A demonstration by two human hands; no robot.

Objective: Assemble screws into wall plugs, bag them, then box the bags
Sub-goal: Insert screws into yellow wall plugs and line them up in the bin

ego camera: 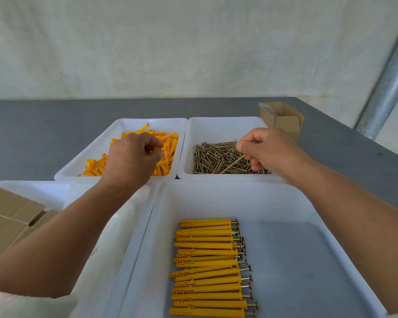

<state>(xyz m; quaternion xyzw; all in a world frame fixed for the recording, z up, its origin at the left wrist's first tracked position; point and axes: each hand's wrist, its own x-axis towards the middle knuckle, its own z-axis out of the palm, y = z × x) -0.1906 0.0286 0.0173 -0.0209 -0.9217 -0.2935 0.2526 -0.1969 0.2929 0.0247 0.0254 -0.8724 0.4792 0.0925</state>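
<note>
Your left grip [133, 159] pinches a yellow wall plug [157, 149] over the plug tray [90, 154]. Your right grip [269, 150] pinches one screw [233, 163] above the screw pile [216, 157]. Assembled plugs [209, 265] lie side by side in the near tray [285, 203] on the desk [32, 134].

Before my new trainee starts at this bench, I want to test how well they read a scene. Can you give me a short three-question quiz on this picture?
1. True or false: the left hand is over the screws.
2. Where do the assembled plugs lie? A in the near white tray; B in a bag; C on the floor.
3. Fill in: the right hand pinches a ____.
Key: 1 false, it pinches a plug over the loose yellow plugs; 2 A; 3 screw.
</note>
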